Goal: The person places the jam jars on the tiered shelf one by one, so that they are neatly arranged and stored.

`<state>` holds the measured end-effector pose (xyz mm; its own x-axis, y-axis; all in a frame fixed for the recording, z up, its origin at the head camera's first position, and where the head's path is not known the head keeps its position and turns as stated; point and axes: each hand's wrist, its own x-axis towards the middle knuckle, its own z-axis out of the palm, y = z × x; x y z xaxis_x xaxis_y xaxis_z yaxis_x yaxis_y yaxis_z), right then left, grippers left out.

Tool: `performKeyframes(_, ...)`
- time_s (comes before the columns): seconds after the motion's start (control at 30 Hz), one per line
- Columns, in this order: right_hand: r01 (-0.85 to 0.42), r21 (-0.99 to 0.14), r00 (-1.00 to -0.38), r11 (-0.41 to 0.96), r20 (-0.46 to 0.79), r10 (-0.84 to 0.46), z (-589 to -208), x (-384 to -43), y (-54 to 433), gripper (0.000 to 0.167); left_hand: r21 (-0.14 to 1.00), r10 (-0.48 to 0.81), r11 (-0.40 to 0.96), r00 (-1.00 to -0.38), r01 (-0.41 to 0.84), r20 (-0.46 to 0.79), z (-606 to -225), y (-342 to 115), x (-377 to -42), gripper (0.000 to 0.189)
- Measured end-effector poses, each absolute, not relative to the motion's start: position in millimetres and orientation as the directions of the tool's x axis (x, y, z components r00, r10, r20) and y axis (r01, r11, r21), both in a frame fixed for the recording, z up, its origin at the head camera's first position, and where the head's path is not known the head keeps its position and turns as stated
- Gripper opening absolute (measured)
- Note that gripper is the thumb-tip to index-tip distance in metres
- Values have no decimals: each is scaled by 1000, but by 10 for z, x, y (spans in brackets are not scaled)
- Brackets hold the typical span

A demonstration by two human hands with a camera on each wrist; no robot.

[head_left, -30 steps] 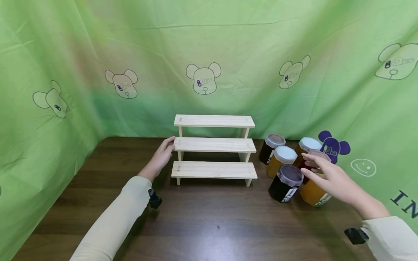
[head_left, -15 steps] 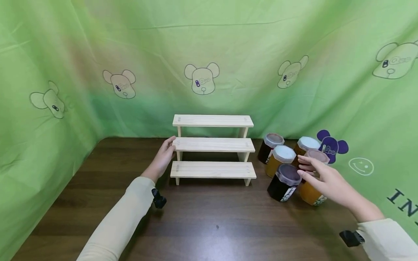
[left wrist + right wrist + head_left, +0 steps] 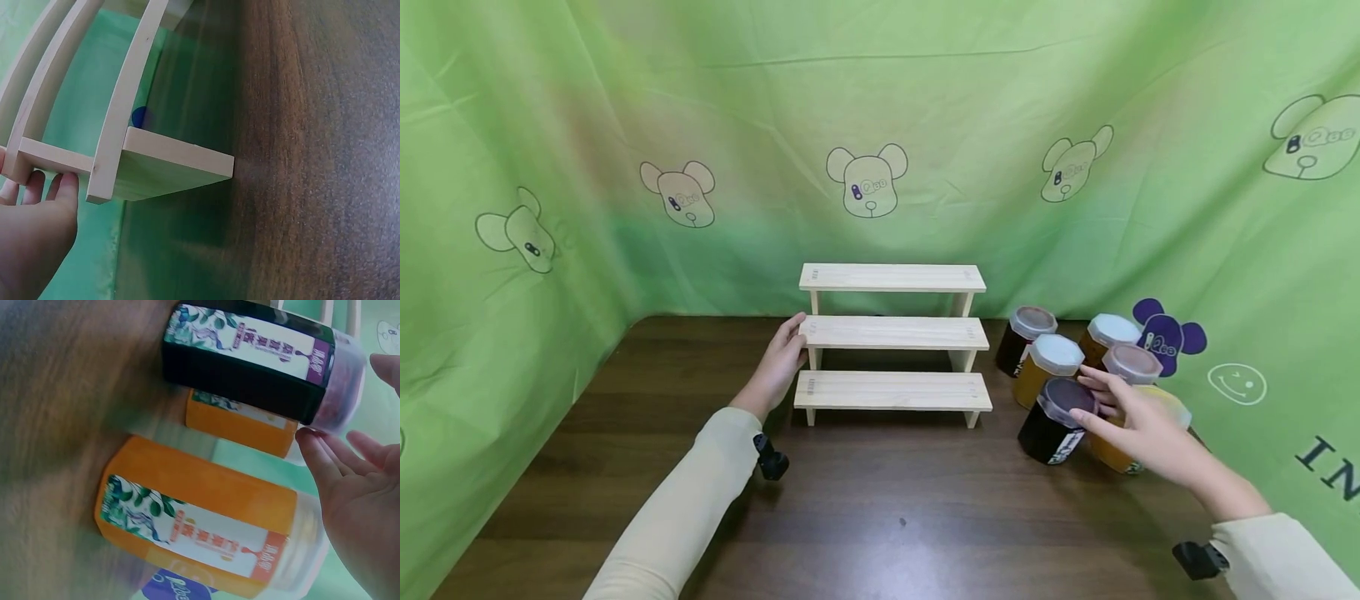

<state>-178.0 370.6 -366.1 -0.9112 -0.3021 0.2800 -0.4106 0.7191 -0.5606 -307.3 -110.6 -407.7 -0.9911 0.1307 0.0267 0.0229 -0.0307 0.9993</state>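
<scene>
rack (image 3: 893, 333): on table (image 3: 850, 508); jars (image 3: 1067, 398): on table, right of rack; curtain (image 3: 955, 108): behind rack and jars

The person wears plain off-white long sleeves: the left sleeve (image 3: 688, 500) creases softly along the forearm, and the right sleeve (image 3: 1285, 550) ends at the wrist. A small, boxy black left wrist camera (image 3: 771, 460) and a similar right wrist camera (image 3: 1197, 560) sit by the cuffs. Both hands (image 3: 1153, 429) are bare.
</scene>
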Motion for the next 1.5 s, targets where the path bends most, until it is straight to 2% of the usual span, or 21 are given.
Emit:
performKeyframes(0.33, -307, -667, -951, 679, 203, -231, -3801, -1806, 3641, 84, 999, 130, -42, -991, 34, 40, -4076, -1114, -3065, 54)
performKeyframes(0.57, -267, -575, -959, 773, 235, -156, -3983, -1811, 3620, 76, 999, 124, -38, -992, 30, 34, -4086, -1108, -3083, 54)
performKeyframes(0.87, -233, -597, -966, 767, 236, -109, -4116, -1823, 3640, 68, 999, 124, -41, -991, 36, 40, -4093, -1107, -3074, 53)
performKeyframes(1.03, -197, -630, -978, 751, 183, -103, -4177, -1842, 3637, 72, 998, 123, -39, -991, 40, 44, -4096, -1104, -3072, 53)
performKeyframes(1.27, -255, -691, -967, 677, 195, -164, -4243, -1877, 3633, 78, 999, 120, -32, -992, 43, 47, -4085, -1109, -3074, 54)
performKeyframes(1.5, -211, -665, -977, 717, 134, -163, -4291, -1867, 3622, 86, 999, 121, -25, -992, 40, 43, -4081, -1106, -3089, 54)
